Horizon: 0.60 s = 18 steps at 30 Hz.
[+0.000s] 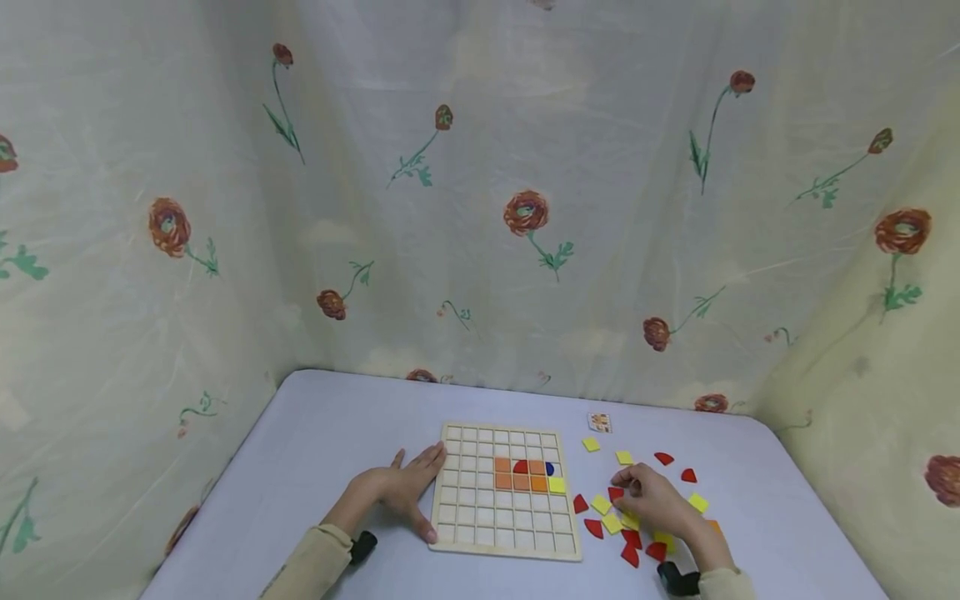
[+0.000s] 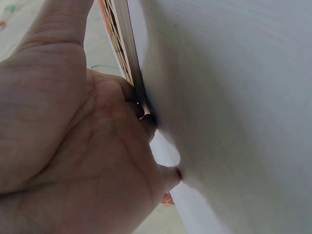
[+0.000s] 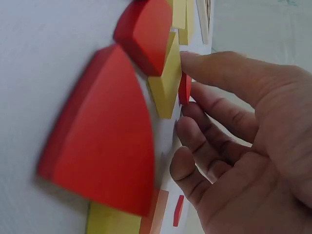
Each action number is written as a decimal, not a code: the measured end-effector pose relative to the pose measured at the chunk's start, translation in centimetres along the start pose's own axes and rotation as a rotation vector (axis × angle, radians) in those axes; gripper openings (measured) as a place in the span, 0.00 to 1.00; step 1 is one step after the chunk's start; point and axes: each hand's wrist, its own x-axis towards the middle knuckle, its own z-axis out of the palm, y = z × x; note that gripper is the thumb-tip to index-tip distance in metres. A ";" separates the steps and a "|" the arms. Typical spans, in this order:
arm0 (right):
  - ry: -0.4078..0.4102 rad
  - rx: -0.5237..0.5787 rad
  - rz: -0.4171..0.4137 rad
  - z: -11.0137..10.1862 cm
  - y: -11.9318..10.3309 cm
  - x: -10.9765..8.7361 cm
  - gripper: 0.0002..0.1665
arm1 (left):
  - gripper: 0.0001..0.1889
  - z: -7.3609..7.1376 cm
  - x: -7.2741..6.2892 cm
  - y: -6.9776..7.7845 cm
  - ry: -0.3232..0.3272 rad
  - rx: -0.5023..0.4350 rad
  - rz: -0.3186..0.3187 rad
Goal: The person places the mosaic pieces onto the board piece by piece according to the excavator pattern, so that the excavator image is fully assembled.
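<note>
A wooden grid board (image 1: pixel 495 540) lies on the white table, with several orange tiles, a red piece (image 1: pixel 521 467), a blue piece (image 1: pixel 550 469) and a yellow square (image 1: pixel 557 485) in its cells. My left hand (image 1: pixel 408 487) rests at the board's left edge, its fingers spread and its thumb at the near corner; in the left wrist view the palm (image 2: pixel 97 156) covers part of that edge. Among loose tiles right of the board, my right hand (image 1: pixel 654 498) pinches a red quarter-circle tile (image 3: pixel 184 89) between thumb and forefinger, the other fingers loosely bent.
Loose yellow squares (image 1: pixel 591 445) and red quarter-circles (image 1: pixel 593 528) lie scattered around my right hand, some overlapping. A small patterned card (image 1: pixel 600 422) lies behind them. A flowered curtain (image 1: pixel 480 250) hangs behind the table and along both sides.
</note>
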 end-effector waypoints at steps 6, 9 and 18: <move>-0.005 0.001 -0.015 0.0 -0.4 0.0 0.14 | 0.69 0.0 -0.1 0.1 0.003 -0.002 0.002; -0.005 -0.018 0.014 -0.1 -0.7 0.1 0.14 | 0.69 -0.1 -0.1 0.1 0.008 0.000 0.002; 0.012 -0.026 0.058 0.0 -0.9 0.1 0.19 | 0.69 0.0 -0.1 0.1 0.008 0.000 0.005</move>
